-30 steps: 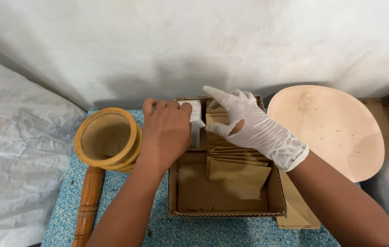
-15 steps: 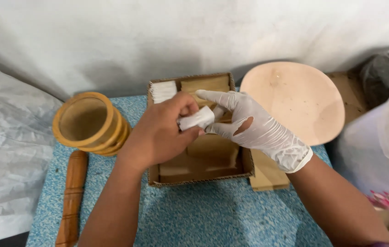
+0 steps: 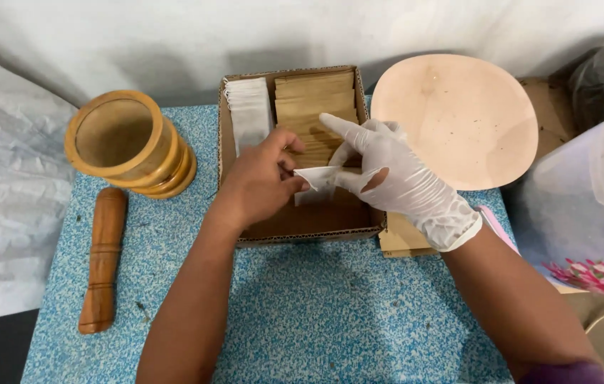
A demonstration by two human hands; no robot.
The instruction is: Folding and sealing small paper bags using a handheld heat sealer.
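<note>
Our bare left hand and gloved right hand pinch one white sachet between closed fingertips; cardboard box beneath, wooden mortar at nine o'clock.

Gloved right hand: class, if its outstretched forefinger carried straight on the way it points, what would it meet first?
Probably the stack of white sachets in the cardboard box. The right hand points up-left over the brown envelopes; height is unclear.

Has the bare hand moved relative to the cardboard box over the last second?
Yes. The left hand has drawn back from the white stack at the cardboard box's far end toward its middle, holding a white sachet.
</note>
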